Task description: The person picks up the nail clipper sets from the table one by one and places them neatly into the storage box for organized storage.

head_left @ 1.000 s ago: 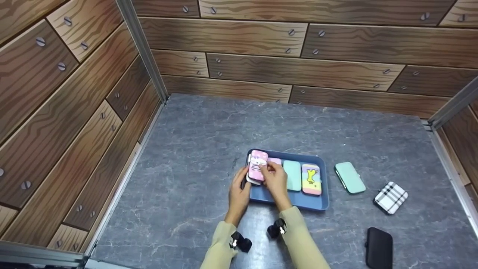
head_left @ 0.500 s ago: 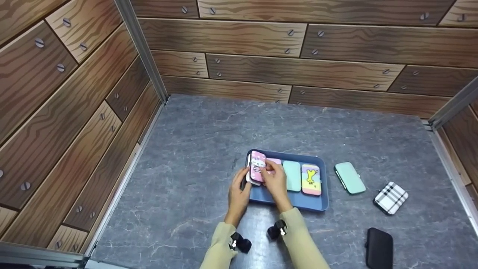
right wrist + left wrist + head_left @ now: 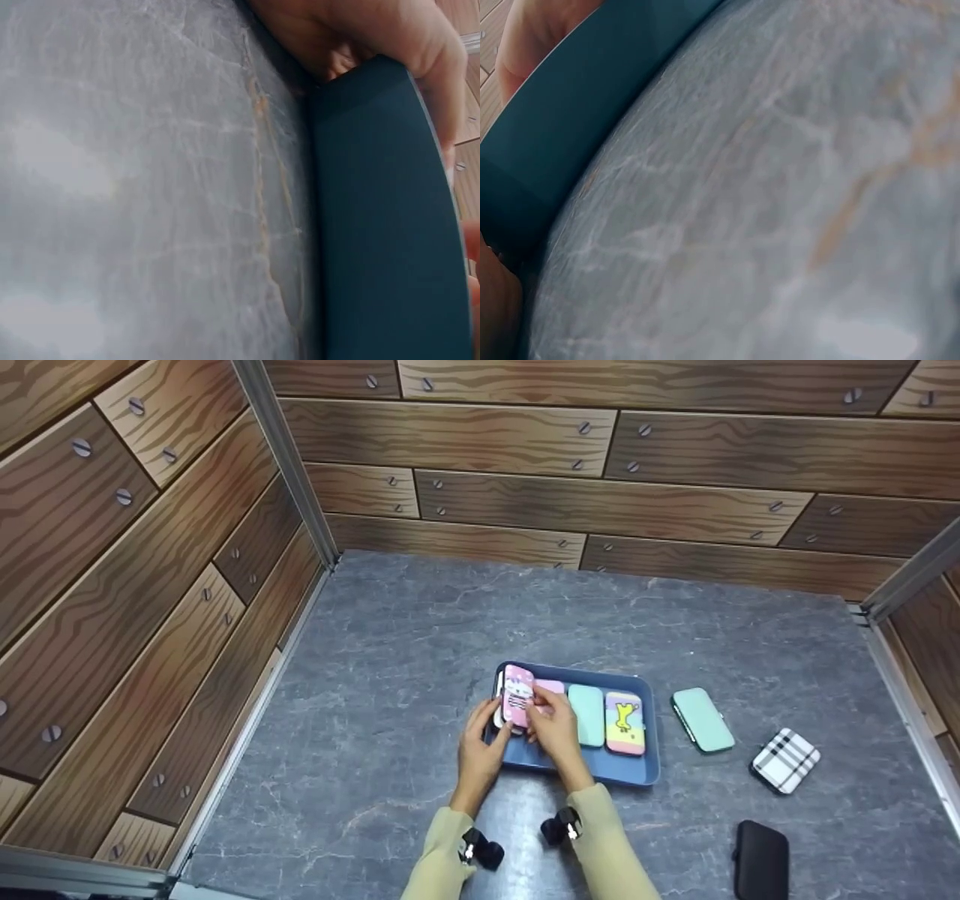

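Observation:
A small pink flat case (image 3: 518, 690) with a cat-like face tilts above the left end of the blue tray (image 3: 600, 767). My right hand (image 3: 555, 726) pinches its right edge between thumb and fingers. On the lower left side, my left hand (image 3: 480, 746) holds it, thumb at the bottom edge, fingers along the left. A white, dark-edged surface shows beneath the case. Inside the tray lie another pink case (image 3: 551, 687), a mint case (image 3: 587, 716) and a yellow figure case (image 3: 625, 724). Both wrist views show the tray's wall, hiding most of the hands' work.
Right of the tray lie a second mint case (image 3: 703, 720), a black-and-white plaid case (image 3: 786, 761) and a black case (image 3: 762, 859). Wood-print panels (image 3: 465, 435) wall in the grey marbled tabletop (image 3: 390, 660).
The pink case has tilted, showing a narrower face, and shifted slightly toward me. My left thumb has come onto its lower edge, while my right fingers have moved slightly down its right side.

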A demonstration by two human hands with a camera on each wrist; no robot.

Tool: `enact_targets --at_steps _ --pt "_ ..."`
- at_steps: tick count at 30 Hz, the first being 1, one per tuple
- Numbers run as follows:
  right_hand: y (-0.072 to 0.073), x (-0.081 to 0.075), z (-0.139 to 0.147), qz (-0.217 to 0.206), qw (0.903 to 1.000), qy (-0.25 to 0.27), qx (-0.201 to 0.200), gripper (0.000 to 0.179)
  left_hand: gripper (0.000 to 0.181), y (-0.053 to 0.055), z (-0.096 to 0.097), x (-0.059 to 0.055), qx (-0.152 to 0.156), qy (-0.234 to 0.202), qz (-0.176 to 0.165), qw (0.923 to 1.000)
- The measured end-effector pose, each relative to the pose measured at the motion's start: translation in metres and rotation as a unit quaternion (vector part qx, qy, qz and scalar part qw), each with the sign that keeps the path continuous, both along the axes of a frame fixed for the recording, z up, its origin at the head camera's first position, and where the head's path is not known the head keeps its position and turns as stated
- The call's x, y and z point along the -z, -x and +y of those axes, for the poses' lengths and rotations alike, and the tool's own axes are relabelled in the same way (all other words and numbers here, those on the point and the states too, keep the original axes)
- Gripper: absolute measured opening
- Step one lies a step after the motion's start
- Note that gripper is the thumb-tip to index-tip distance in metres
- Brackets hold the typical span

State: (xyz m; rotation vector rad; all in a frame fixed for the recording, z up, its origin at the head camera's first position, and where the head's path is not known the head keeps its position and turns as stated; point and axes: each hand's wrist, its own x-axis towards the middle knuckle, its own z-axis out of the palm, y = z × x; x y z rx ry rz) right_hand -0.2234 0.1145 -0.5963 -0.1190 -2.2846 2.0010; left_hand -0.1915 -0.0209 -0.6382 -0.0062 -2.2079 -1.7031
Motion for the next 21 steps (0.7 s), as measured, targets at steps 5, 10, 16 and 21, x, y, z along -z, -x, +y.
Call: enact_targets --at_steps 5,10,16,21 --pt "-0.005 -0.004 0.007 0.002 0.9990 0.013 -0.043 0.039 0.043 0.001 0.000 -0.001 -0.002 0.000 0.001 1.0000" --pt "-0.014 -0.013 0.012 0.010 0.9978 0.013 -0.065 0.034 0.043 0.001 -0.001 -0.001 -0.002 0.005 0.008 0.9999" --pt "-0.019 -0.011 0.015 -0.010 0.9975 0.034 -0.060 0.030 0.046 -0.001 0.000 -0.001 0.003 0.000 0.002 1.0000" --pt "-0.024 -0.011 0.018 -0.013 0.9977 0.037 -0.055 0.030 0.046 -0.001 0.000 0.000 0.004 0.000 -0.002 1.0000"
